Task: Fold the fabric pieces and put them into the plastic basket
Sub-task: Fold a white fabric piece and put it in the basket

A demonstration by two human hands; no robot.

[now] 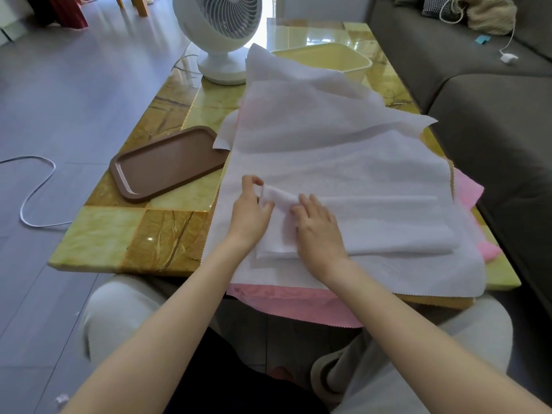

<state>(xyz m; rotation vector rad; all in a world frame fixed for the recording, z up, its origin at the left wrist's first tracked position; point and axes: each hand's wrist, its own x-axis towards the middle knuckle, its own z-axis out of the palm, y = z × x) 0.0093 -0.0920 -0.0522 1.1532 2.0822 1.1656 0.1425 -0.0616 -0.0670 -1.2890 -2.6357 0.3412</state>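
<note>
A folded white fabric strip lies across a stack of larger white fabric sheets on the table. My left hand pinches the strip's raised left end between thumb and fingers. Just to the right, my right hand presses flat on the strip with straight fingers. Pink fabric lies under the white sheets and hangs over the near table edge; more of it shows at the right. The pale yellow plastic basket stands at the far end of the table, partly hidden behind the white sheets.
A brown tray lies on the marble table to the left. A white fan stands at the far left beside the basket. A grey sofa runs along the right side. A white cable lies on the floor.
</note>
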